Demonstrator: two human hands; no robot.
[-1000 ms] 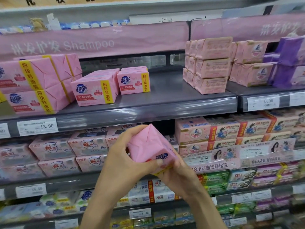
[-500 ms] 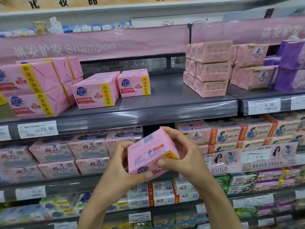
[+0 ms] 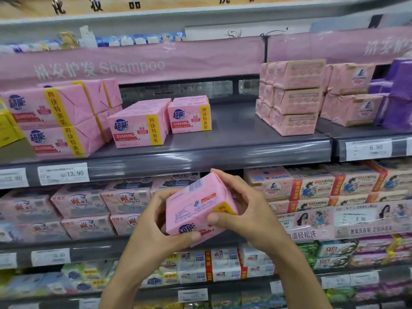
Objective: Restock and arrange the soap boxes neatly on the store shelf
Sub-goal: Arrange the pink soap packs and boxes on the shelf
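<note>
Head view: left hand (image 3: pixel 156 226) and right hand (image 3: pixel 243 210) grip pink paper-wrapped soap box (image 3: pixel 198 208), tilted; risk: slip from glossy wrap.

The pink soap box (image 3: pixel 198 208) hides the fingers of the left hand (image 3: pixel 153 221). Purple packs (image 3: pixel 399 94) run off the right edge; the leftmost price tag (image 3: pixel 13 178) is blurred.

One left hand (image 3: pixel 153 224), one right hand (image 3: pixel 249 210), one held soap box (image 3: pixel 196 208), one pink Shampoo banner (image 3: pixel 133 65).
</note>
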